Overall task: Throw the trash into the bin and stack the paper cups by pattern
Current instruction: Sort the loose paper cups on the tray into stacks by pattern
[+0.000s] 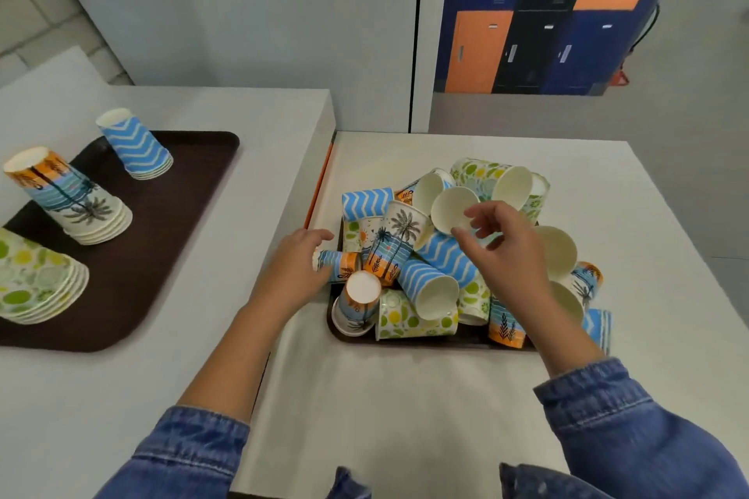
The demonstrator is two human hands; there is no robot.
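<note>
**Mid-sort: left hand on a palm cup, right hand over the pile**

- Loose cup pile [437, 255] sits on the dark tray [333, 330] on the right-hand table, with cups lying every way and some nested.
- Left hand [298, 269] has its fingers curled round the base end of a palm-print cup [340, 264] lying on its side at the pile's left edge.
- Right hand [506, 251] is loose and holds nothing. Thumb and forefinger are spread just beside the rim of a white-mouthed cup [452, 211] on top.
- Sorted stacks stand mouth-down on the brown tray [182, 182] to the left: chevron stack [135, 146], palm stack [71, 194], citrus stack [36, 284].
- No bin or trash in view.

Handling, as a judgement: thin paper, near weightless, crushes easily. Take hold round the wall near the stiffer rolled rim or base, with a light squeeze. Lift top cups first, since pulling a low one likely rolls the pile off the tray.
</note>
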